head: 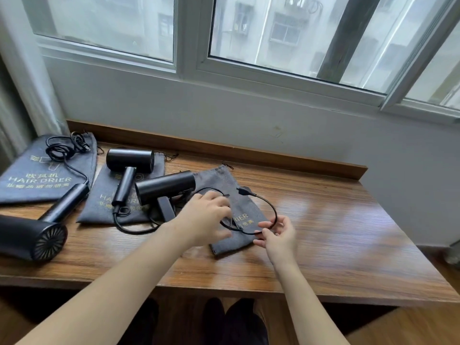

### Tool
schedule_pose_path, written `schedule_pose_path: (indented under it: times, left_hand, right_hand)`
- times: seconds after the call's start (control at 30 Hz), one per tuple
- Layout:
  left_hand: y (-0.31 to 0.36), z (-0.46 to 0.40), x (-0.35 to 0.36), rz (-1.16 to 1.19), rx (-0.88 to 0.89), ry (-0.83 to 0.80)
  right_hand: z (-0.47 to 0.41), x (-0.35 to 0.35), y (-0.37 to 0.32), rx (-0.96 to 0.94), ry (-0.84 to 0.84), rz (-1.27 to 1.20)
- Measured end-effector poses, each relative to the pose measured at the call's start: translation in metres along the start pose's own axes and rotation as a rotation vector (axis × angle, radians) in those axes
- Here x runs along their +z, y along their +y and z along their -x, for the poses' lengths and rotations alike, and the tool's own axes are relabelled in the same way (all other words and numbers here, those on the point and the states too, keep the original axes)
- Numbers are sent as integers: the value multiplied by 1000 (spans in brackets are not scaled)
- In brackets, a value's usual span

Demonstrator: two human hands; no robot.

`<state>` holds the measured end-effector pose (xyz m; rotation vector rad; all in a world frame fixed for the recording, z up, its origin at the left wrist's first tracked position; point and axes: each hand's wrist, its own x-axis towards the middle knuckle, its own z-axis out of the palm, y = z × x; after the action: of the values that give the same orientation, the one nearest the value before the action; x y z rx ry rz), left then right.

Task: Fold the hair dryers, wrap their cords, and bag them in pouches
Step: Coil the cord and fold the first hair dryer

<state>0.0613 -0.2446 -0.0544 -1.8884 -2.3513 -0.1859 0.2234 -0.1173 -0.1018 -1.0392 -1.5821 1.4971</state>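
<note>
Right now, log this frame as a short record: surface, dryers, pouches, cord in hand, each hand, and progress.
surface: wooden table under a window
dryers: three black; left dryer, middle dryer, right dryer
pouches: three grey, flat; left pouch, middle pouch, right pouch
cord in hand: cord looped over the right pouch
left hand: on the loop, grip blurred
right hand: fingers pinching the loop
progress: no dryer bagged; left dryer's cord lies loosely coiled

Left pouch (47, 175) reads "HAIR DRIER"; right pouch (239, 215) "RIER".
</note>
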Motion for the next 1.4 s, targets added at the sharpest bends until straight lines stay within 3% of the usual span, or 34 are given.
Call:
schedule_pose_path:
  times: [0.1, 0.23, 0.4, 0.47, 0.57, 0.77, 0.87, 1.0, 1.1, 1.4]
  left_hand:
    - [-6, 2, 0, -51, -252, -11]
    - [-24, 8, 5, 326, -498, -76]
    - [-13, 12, 4, 49, -302, -286]
    - [-9, 12, 9, -9, -255, -282]
    - [-14, 9, 21, 323, -317, -178]
    - [-3, 17, 28, 897, -185, -48]
    - [6, 16, 26, 956, -280, -11]
    - [13, 11, 17, 802, -426, -12]
    - [15, 12, 7, 878, -487, -15]
    - [22, 17, 7, 1500, -608, 182]
  right_hand:
    - [-2, -4, -2, 4, 48, -69]
    - [-5, -5, -3, -9, 79, -121]
    - [-2, 7, -2, -30, 36, -125]
    - [0, 8, -2, -18, 28, -144]
    - [5, 9, -3, 4, 12, -200]
    - [12, 22, -11, 95, -82, -425]
    - [17, 29, -18, 147, -155, -571]
    - [25, 32, -23, 215, -197, -725]
    - [29, 34, -25, 234, -225, -762]
    - [31, 34, -35, 312, -447, -583]
